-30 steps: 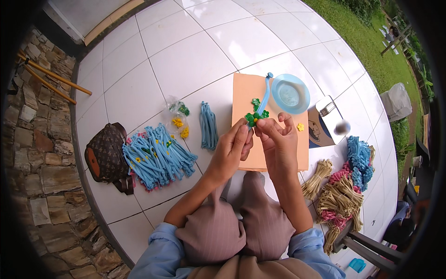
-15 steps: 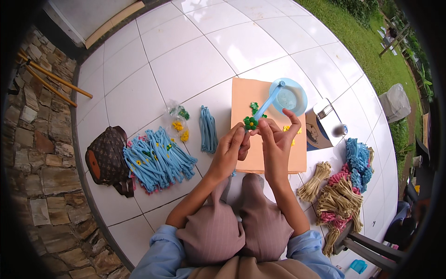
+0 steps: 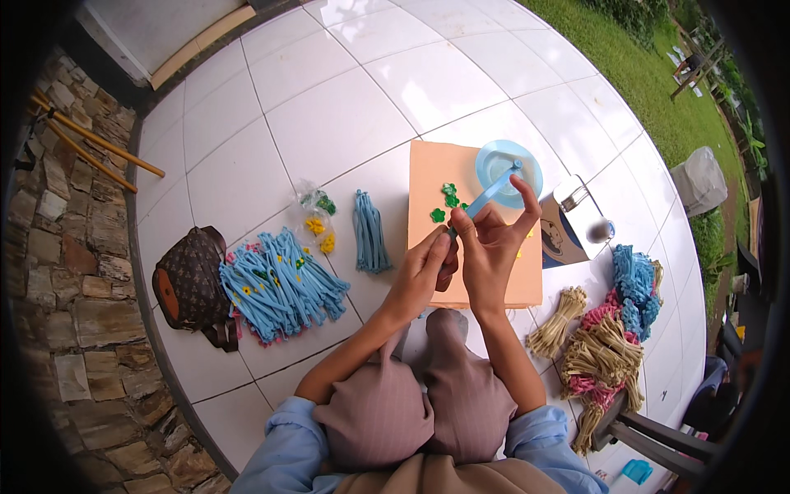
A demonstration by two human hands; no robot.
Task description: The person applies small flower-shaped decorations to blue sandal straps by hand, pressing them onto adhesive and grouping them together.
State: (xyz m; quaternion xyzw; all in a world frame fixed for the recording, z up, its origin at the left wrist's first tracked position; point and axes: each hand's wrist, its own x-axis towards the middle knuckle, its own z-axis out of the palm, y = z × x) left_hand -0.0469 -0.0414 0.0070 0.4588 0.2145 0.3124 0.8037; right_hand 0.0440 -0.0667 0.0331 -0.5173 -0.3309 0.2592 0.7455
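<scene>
My right hand (image 3: 491,247) pinches a light blue strip (image 3: 492,193), which slants up toward a round light blue dish (image 3: 527,165). My left hand (image 3: 421,270) pinches the strip's lower end, with its fingertips against the right hand. Both hands hover over a peach-coloured board (image 3: 428,169) lying on the white tiles. Small green flower shapes (image 3: 445,202) sit just left of the strip; I cannot tell whether they rest on the board or hang on the strip. My knees are drawn up below the hands.
A heap of blue strips with small flowers (image 3: 280,284) lies left, beside a brown bag (image 3: 188,284). A blue bundle (image 3: 370,235) and clear bags of yellow and green pieces (image 3: 318,218) are nearer. A box (image 3: 576,224) and straw, pink and blue bundles (image 3: 609,346) sit right.
My right hand's fingers have spread and lifted along the strip. The green flower shapes, earlier at my fingertips, now show a little left of the strip. The view has shifted slightly.
</scene>
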